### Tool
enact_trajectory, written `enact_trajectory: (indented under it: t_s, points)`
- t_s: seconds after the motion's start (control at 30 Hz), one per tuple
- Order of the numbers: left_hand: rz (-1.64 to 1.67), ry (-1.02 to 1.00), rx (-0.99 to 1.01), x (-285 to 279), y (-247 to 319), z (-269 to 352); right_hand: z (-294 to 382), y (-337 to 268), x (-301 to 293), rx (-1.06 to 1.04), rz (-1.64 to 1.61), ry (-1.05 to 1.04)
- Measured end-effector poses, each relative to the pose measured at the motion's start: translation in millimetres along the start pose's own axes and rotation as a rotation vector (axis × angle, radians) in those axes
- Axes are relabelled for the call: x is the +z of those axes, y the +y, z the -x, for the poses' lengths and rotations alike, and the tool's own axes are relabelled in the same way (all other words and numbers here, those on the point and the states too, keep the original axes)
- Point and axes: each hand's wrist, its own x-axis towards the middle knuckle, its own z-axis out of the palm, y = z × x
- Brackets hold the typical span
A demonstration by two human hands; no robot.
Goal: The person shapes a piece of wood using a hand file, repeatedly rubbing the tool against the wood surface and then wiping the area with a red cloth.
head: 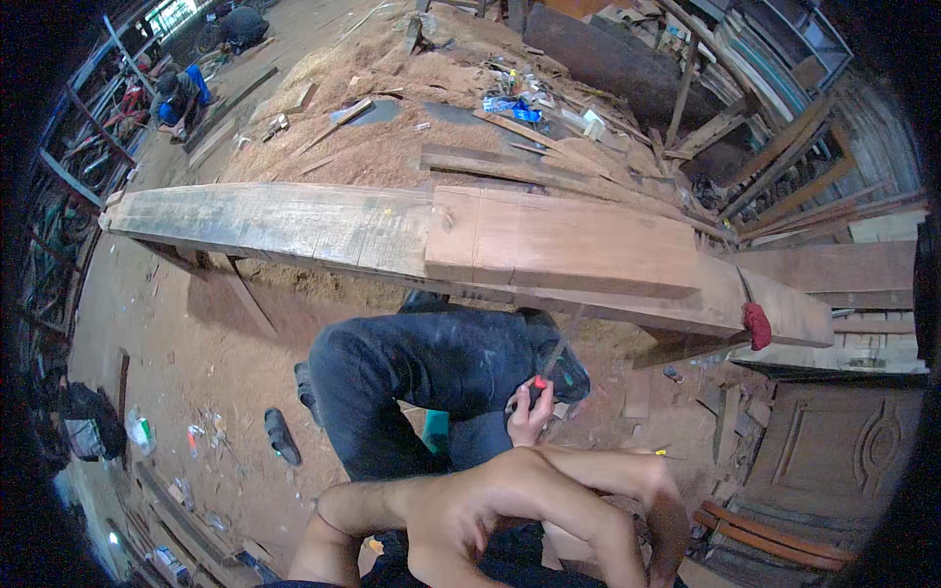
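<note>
In my right hand (533,411) is a slim tool with a black-and-red handle (540,382); its thin grey blade rises past my shoe to the near edge of a timber beam (279,220). Whether the blade touches the wood I cannot tell. My left hand (500,492) looms blurred, very close to the camera, fingers bent and spread; its palm side is hidden, and nothing shows in it. The long squared beam spans the view. On it lies a shorter, reddish timber block (581,235) with thin lines across its left part. My bent leg in dark trousers (412,360) lies below.
A red cloth bundle (756,325) hangs on a cord over the beam's right end. Angled legs support the beam. Wood shavings (345,154) and offcuts lie beyond. A carved wooden panel (831,441) is at right, a slipper (281,435) at left. Another person (176,99) crouches far left.
</note>
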Motion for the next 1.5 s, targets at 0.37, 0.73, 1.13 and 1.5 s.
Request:
enact_trajectory:
  t_s: [0.37, 0.73, 1.13, 1.5]
  points:
    - [-0.054, 0.019, -0.145, -1.3, 4.6, 3.1, 0.0, 4.1, 4.7, 0.053, -0.125, -0.012]
    - [-1.480, 0.520, -0.390, -153.8, 68.5, -24.6, -2.0, -3.7, -1.6, 0.093, -0.142, -0.071]
    - [-2.262, 0.173, -0.565, -260.3, 40.0, 10.3, -4.9, -28.1, -2.4, -0.144, 0.055, 0.013]
    - [-2.251, 0.229, -0.526, -259.2, 38.0, 12.1, -55.8, -102.4, 3.1, -0.058, -0.218, -0.167]
